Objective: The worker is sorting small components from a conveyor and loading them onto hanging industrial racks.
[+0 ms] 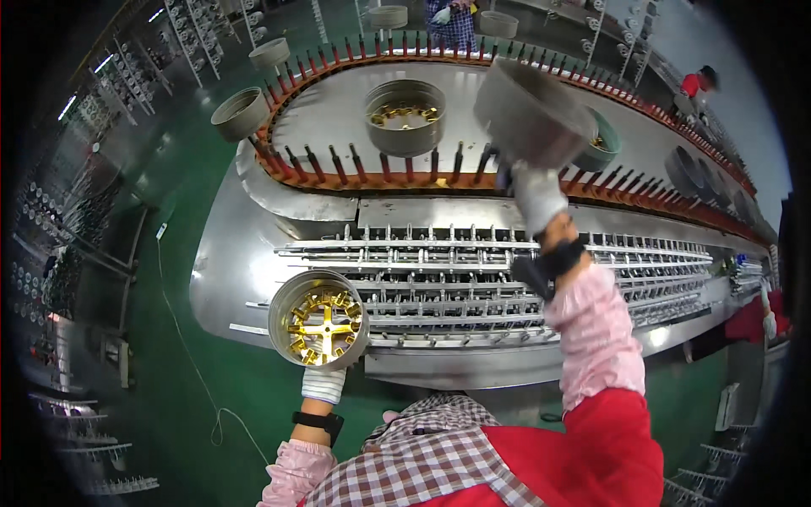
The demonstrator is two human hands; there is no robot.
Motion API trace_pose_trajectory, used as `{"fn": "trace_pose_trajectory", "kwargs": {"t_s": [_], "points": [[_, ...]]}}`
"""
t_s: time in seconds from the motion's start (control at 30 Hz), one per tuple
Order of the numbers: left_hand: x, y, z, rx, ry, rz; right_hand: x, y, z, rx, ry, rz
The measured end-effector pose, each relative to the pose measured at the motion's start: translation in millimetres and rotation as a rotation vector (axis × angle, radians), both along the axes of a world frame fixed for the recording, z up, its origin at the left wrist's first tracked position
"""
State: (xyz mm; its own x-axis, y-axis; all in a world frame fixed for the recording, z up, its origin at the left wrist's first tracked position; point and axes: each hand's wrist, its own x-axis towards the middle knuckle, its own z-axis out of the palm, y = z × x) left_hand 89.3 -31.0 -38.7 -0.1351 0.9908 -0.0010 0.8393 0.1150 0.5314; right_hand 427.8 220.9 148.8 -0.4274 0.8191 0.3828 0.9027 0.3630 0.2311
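Note:
My left hand, in a white striped glove, holds a round grey tub low at the left, in front of the bench. Gold-coloured metal parts lie around its inside, with a larger gold cross-shaped piece on top. The fingers are mostly hidden by the tub. My right hand, also gloved and blurred by motion, is raised over the row of upright pegs. It grips a second round grey tub, tilted; what is inside cannot be seen.
A metal rack of rods and clips lies on the steel bench in front of me. Behind it a looped conveyor of red-based pegs surrounds a metal top with a grey tub of gold parts and a greenish tub. Other people stand farther off.

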Motion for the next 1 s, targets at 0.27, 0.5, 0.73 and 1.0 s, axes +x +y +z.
{"fn": "trace_pose_trajectory", "kwargs": {"t_s": [0.27,0.5,0.73,1.0], "points": [[13,20,24,-0.006,-0.039,-0.131,-1,-157,-161,-0.411,0.849,0.012],[7,20,20,-0.046,0.238,-0.23,-37,-167,-194,-0.338,0.737,-0.056],[12,9,51,-0.07,0.174,-0.116,-49,-184,-201,-0.288,0.695,-0.053],[-3,37,-21,-0.062,0.499,-0.203,-4,-210,-202,-0.157,0.65,0.214]]}}
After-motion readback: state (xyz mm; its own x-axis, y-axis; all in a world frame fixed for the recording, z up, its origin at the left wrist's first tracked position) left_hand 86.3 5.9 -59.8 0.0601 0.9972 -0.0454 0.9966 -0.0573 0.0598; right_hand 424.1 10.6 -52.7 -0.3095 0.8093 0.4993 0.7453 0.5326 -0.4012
